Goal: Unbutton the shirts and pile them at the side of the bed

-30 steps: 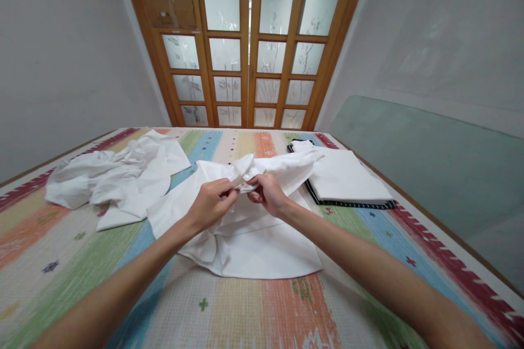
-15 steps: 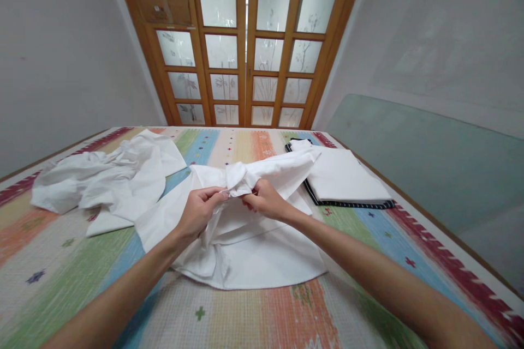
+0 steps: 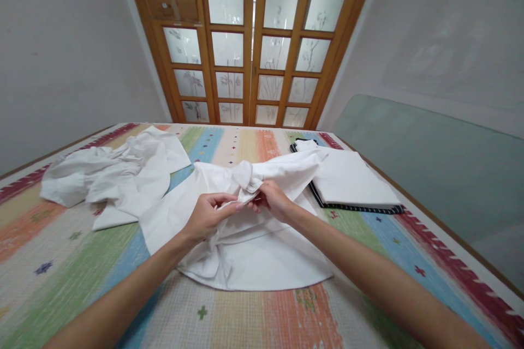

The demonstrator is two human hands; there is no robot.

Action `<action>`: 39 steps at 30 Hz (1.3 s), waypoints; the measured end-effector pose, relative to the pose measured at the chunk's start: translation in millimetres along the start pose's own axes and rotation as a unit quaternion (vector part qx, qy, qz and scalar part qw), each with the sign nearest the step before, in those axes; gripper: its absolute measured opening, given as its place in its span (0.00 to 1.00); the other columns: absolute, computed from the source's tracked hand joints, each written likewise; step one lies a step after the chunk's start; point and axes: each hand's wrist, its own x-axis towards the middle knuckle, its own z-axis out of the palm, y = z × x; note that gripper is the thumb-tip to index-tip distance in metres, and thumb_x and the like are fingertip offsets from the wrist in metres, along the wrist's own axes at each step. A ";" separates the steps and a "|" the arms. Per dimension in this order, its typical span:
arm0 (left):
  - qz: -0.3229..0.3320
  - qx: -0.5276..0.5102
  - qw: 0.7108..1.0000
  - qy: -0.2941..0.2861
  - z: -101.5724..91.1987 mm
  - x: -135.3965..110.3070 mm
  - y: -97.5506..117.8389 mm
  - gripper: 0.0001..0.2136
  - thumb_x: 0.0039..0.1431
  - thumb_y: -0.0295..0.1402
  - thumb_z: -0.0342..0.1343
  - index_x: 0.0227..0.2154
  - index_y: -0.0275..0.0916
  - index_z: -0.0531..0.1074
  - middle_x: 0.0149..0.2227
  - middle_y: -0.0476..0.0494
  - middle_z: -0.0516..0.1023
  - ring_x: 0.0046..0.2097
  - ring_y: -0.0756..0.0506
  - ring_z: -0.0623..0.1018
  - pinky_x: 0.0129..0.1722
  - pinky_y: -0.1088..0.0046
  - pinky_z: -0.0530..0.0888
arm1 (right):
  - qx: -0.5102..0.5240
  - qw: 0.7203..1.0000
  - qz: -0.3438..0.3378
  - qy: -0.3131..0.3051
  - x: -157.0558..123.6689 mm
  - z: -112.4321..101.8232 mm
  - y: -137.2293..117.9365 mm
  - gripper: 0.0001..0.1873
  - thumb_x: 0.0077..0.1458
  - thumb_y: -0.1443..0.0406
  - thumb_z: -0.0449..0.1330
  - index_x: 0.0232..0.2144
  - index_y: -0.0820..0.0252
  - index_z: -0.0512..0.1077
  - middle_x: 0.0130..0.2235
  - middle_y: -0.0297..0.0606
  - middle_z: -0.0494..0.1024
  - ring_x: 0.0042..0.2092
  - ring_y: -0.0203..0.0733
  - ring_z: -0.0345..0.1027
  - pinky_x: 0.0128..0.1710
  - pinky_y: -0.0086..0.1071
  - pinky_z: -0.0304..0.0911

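Note:
A white shirt lies spread in front of me, its rounded hem toward me and its upper part bunched and lifted. My left hand pinches the edge of the bunched cloth, which looks like a collar, between thumb and fingers. Close beside it on the right, my right hand grips the same edge with curled fingers. The fingertips of both hands nearly meet, and some right fingers are partly hidden by cloth. Whether a button lies between them I cannot tell.
A crumpled white garment lies at the left. Folded white cloth rests on a black-trimmed folded piece at the right. The striped, patterned cover lies under everything. A pale green panel stands along the right wall; wooden glazed doors stand behind.
My left hand has slid slightly along the cloth edge, closer to my right hand, its thumb now stretched along it. The view has shifted slightly. Both hands keep hold of the shirt.

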 end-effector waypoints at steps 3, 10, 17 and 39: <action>0.009 0.047 0.999 0.011 0.0 -0.6 -0.8 0.14 0.42 0.43 0.66 0.25 0.35 0.80 0.23 0.44 0.79 0.25 0.48 0.74 0.25 0.76 0.68 | 0.010 1.000 0.014 0.008 -0.3 2.6 2.2 0.15 0.44 0.55 0.59 0.20 0.61 0.66 0.14 0.34 0.69 0.17 0.34 0.61 0.16 0.24 0.54; 0.061 0.120 0.991 0.001 3.5 -5.7 4.2 0.10 0.47 0.38 0.61 0.25 0.35 0.79 0.25 0.45 0.80 0.29 0.47 0.76 0.31 0.76 0.70 | 0.019 0.999 0.033 0.023 -2.5 10.9 7.3 0.14 0.45 0.56 0.57 0.21 0.63 0.68 0.16 0.35 0.71 0.16 0.32 0.60 0.15 0.24 0.54; 0.066 0.116 0.991 0.015 3.3 -8.5 4.4 0.12 0.50 0.40 0.57 0.28 0.36 0.79 0.27 0.49 0.79 0.31 0.47 0.75 0.34 0.76 0.70 | -0.126 0.991 -0.028 0.025 -7.8 15.6 4.1 0.12 0.46 0.61 0.60 0.17 0.62 0.68 0.16 0.34 0.69 0.17 0.32 0.59 0.15 0.25 0.55; -0.008 -0.083 0.996 0.038 8.7 -7.2 -5.9 0.11 0.42 0.38 0.69 0.26 0.35 0.78 0.26 0.44 0.81 0.31 0.45 0.78 0.35 0.73 0.72 | -0.082 0.991 -0.101 0.018 -4.8 19.5 13.1 0.08 0.43 0.63 0.58 0.21 0.64 0.72 0.20 0.36 0.72 0.22 0.35 0.64 0.22 0.27 0.62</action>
